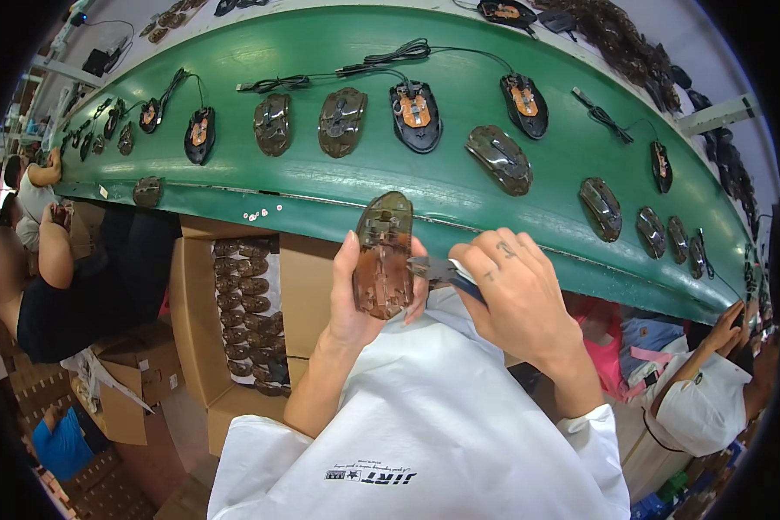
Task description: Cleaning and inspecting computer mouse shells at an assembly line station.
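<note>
My left hand (347,305) is closed round a brown, see-through computer mouse shell (385,260), which stands on end with its inner side showing. In my right hand (522,299) is a pair of cutting pliers (442,269) with metal jaws and a dark blue handle. The jaws point left and meet the right edge of the shell, close to my left fingertips; whether they touch plastic I cannot tell. Both hands are in front of the near edge of the green conveyor belt (321,186).
On the belt lie more clear brown shells (343,123) and black mouse bases (417,116) with orange boards and coiled cables (399,54). An open cardboard box (191,316) at left holds rows of shells. Co-workers sit at left (87,286) and right (702,399).
</note>
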Demonstrator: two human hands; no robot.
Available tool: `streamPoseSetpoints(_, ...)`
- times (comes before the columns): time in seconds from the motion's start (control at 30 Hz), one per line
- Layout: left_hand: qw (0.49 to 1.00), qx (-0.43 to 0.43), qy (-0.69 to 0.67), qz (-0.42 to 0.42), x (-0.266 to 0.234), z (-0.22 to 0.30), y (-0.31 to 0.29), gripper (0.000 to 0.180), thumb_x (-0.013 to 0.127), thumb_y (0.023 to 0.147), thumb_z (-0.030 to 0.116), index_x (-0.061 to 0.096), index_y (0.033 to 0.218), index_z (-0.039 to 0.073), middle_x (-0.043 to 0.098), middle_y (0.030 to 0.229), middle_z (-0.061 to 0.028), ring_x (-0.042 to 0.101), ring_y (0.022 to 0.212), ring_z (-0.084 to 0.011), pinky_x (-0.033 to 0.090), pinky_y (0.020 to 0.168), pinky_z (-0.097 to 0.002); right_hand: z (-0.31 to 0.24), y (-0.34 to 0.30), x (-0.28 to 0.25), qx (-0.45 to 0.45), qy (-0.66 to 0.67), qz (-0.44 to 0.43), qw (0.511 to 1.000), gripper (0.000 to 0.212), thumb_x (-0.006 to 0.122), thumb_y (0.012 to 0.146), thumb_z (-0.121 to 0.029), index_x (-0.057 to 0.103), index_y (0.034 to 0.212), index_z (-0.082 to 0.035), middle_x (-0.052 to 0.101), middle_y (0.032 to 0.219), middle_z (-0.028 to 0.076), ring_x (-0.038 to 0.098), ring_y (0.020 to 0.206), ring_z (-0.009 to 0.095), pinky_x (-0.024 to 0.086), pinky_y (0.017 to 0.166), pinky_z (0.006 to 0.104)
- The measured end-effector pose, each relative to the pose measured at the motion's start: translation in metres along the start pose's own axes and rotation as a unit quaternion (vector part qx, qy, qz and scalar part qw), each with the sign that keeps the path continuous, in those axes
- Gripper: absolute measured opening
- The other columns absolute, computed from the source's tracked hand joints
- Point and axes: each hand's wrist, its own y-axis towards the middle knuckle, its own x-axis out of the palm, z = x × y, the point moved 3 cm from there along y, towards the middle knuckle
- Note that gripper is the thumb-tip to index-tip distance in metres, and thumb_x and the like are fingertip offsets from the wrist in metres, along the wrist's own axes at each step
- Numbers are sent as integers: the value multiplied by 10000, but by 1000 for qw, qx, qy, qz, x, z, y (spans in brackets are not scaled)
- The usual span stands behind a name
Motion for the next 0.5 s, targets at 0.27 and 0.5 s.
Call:
streamPoseSetpoints(0.27, 997, -40, 27, 60, 9, 2, -7, 704, 272, 998, 638, 601, 1110, 26, 616, 705, -98, 480, 465, -162, 372, 393, -299, -17, 16, 7, -102, -172, -52, 978, 217, 634, 795, -112, 608, 987, -15, 533, 832, 114, 436, 731, 224, 364, 704, 346)
streamPoseSetpoints(0.5, 995, -51, 46, 70, 9, 5, -9, 644, 292, 1016, 593, 606, 1112, 39, 621, 708, -81, 451, 451, -118, 327, 343, -262, -25, 26, 4, -154, -268, -81, 948, 180, 627, 776, -113, 589, 929, -26, 506, 830, 107, 424, 735, 225, 363, 696, 342)
